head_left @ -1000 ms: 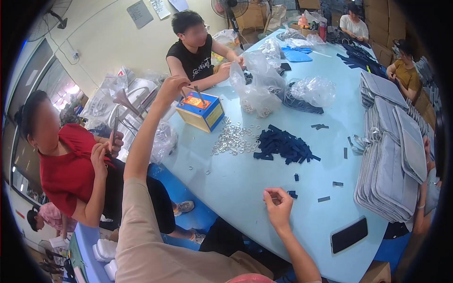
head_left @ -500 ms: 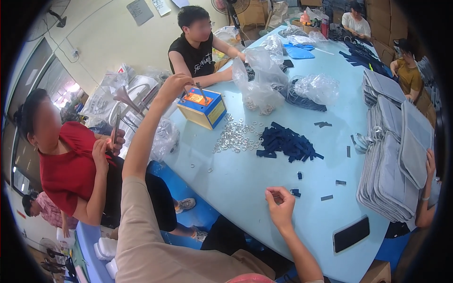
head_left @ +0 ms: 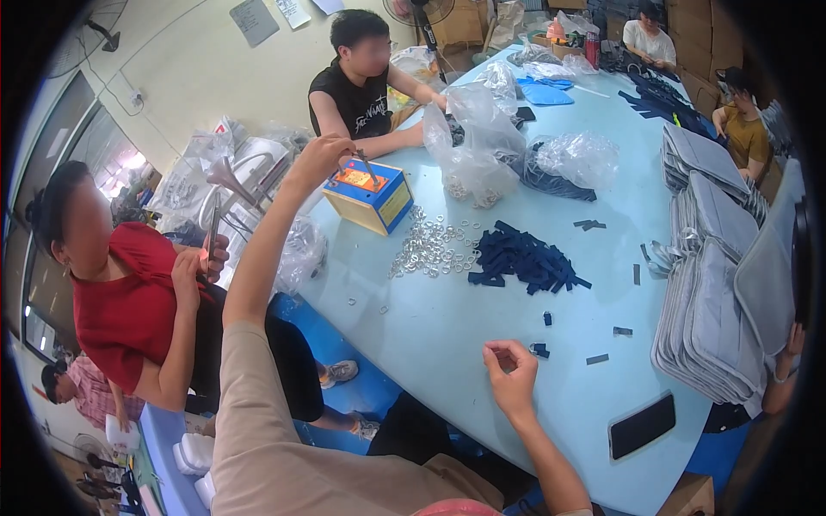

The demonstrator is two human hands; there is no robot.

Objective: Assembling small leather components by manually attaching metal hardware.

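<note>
Clearly, the leftmost neighbour on this side is a seated-height co-worker in a red top (head_left: 129,310), beyond the left forearm and well apart from the left hand (head_left: 323,162). That hand is bent over and closed at a metal handle (head_left: 368,165) on top of a wooden box with blue trim (head_left: 354,211), its exact grip partly hidden. The box sits upright on the pale blue tabletop (head_left: 422,335), just below the left hand: pale wood on the near side, blue along its edges, an orange panel on top and a yellow label on its right end. Its longer side appears to run left to right, slanting toward the person at the right, so one corner points nearest the body. The table's near edge passes under the left forearm and curves away toward the lower right.

Right of the left hand, beside the box, spreads a loose pile of small silver metal rings (head_left: 430,248), then a heap of short navy fabric strips (head_left: 529,260). Plain tabletop lies between these piles and the right hand (head_left: 514,378). The right hand hangs with fingers curled toward the thumb; whether it pinches anything cannot be told. A small navy fabric tab (head_left: 540,350) lies just beside it. Farther right are a black flat phone (head_left: 642,426) and a tall stack of grey padded pouches (head_left: 701,335), which bounds the room there.
</note>
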